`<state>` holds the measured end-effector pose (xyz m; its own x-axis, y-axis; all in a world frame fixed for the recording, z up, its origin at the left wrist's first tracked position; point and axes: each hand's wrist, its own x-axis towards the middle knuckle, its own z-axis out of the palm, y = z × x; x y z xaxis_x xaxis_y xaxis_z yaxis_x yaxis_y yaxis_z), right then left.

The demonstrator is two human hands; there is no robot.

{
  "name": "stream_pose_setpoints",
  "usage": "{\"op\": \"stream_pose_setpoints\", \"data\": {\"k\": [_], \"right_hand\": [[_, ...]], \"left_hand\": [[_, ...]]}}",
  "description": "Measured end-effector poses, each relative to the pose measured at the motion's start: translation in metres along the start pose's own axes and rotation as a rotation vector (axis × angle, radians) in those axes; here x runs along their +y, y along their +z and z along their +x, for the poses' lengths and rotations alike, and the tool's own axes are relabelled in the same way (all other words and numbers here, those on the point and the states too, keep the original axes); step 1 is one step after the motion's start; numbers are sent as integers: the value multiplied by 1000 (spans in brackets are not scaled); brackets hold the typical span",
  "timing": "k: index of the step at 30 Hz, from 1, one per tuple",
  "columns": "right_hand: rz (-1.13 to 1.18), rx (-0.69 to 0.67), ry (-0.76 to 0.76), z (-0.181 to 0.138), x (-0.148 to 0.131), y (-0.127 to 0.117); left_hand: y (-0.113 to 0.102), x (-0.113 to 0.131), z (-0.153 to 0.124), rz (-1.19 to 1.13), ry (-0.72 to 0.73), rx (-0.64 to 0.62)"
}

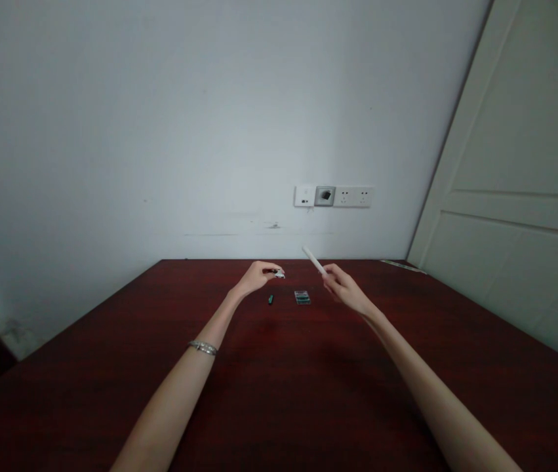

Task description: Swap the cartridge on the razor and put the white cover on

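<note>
My left hand [256, 276] is closed, its thumb and fingers pinching a small silvery-white piece with dark parts [279, 274] just above the table. The kind of that piece is too small to make out. On the other side, my right hand [341, 286] grips the lower end of a white stick [313, 259], which tilts up and to the left. Between and below the hands lie a short dark-green piece [271, 299], nearer the left hand, and a small clear case [302, 297] with something green inside. Neither hand touches these two.
A dark red wooden table [279, 393] reaches to the white wall [210, 131]. A flat patterned strip [403, 266] lies at the far right edge. Sockets and switches [334, 196] are on the wall, and a pale panelled door [519, 196] stands at the right.
</note>
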<state>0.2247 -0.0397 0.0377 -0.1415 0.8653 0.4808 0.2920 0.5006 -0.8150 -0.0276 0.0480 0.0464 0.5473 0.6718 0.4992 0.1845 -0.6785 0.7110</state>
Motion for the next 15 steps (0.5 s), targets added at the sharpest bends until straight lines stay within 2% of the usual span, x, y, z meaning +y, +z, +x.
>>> {"op": "stream_pose_setpoints", "data": {"k": [5, 12, 15], "right_hand": [[-117, 20, -59, 4, 1, 0], [-493, -69, -201, 14, -40, 5], [-743, 32, -279, 27, -56, 5]], "left_hand": [[5, -3, 0, 16, 16, 16], [5, 3, -1, 190, 118, 119], [4, 9, -3, 286, 183, 139]]}}
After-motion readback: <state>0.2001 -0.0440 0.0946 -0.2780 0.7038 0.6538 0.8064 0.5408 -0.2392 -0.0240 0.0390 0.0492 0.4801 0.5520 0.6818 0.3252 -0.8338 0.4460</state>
